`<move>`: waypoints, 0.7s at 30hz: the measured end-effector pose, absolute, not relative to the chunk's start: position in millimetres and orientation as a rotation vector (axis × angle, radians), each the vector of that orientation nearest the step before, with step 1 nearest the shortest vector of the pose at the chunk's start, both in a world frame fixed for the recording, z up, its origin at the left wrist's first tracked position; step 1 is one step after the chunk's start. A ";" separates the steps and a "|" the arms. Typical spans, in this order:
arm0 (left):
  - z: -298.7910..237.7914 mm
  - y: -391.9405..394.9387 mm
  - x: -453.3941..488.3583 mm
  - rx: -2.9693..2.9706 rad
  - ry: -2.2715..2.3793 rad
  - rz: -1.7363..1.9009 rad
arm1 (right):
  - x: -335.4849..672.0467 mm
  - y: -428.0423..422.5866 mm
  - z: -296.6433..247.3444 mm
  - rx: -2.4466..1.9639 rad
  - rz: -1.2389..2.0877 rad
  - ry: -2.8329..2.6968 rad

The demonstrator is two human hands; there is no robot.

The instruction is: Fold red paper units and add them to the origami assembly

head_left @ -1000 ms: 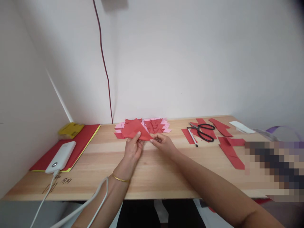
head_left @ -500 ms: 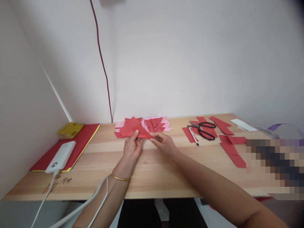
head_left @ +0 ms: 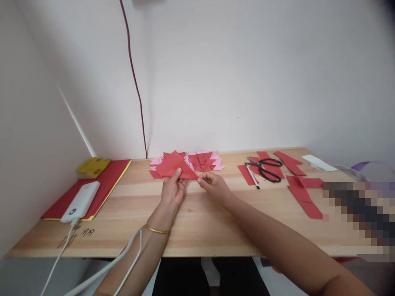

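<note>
A folded sheet of red paper (head_left: 174, 163), triangular with its peak upward, is held above the table. My left hand (head_left: 173, 187) grips its lower edge, thumb on the front and fingers behind. At the sheet's right corner, the fingertips of my right hand (head_left: 212, 184) are closed in a pinch on it. Behind the sheet lie pink and red folded paper pieces (head_left: 202, 161) with jagged edges, partly covered by it.
Black-handled scissors (head_left: 269, 169) and a white pen (head_left: 253, 176) lie at right among red paper scraps (head_left: 304, 197). At left, a white power bank (head_left: 82, 201) and a yellow packet (head_left: 93, 167) rest on red sheets (head_left: 115, 181). White cables pass by my left forearm.
The view has shifted slightly. Both hands keep their hold on the red paper, with hardly any visible movement.
</note>
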State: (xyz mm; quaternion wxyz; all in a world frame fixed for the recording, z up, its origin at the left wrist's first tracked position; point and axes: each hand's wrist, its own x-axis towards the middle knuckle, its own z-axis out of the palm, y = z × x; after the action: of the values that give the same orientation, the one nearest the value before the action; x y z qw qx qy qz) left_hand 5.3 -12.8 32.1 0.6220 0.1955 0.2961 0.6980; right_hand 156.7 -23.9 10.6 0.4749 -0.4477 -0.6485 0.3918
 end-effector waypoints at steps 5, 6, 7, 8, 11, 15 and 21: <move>30.2 -13.4 5.9 0.481 0.691 1.633 | 158.2 -22.9 9.3 -1.136 1.082 -1.556; 30.8 -14.0 6.1 0.491 0.694 1.637 | 158.4 -22.7 9.0 -1.135 1.087 -1.564; 31.6 -14.7 6.5 0.502 0.697 1.639 | 158.3 -22.4 8.7 -1.126 1.076 -1.579; 32.5 -15.5 7.0 0.513 0.701 1.640 | 158.0 -22.3 8.4 -1.108 1.051 -1.599; 34.4 -18.9 9.8 0.541 0.713 1.633 | 155.6 -22.4 7.9 -1.047 0.950 -1.630; 32.1 -23.8 15.3 0.577 0.717 1.566 | 152.8 -23.8 9.7 -1.031 0.897 -1.567; 22.6 -27.5 22.0 0.625 0.699 1.476 | 155.5 -29.5 20.6 -1.057 0.772 -1.562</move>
State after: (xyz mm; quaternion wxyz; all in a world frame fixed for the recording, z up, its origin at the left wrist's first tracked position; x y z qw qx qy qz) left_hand 22.0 -27.5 22.6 0.6417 0.2740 0.3067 0.6474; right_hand 155.5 -29.5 20.6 0.5242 -0.4416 -0.6528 0.3225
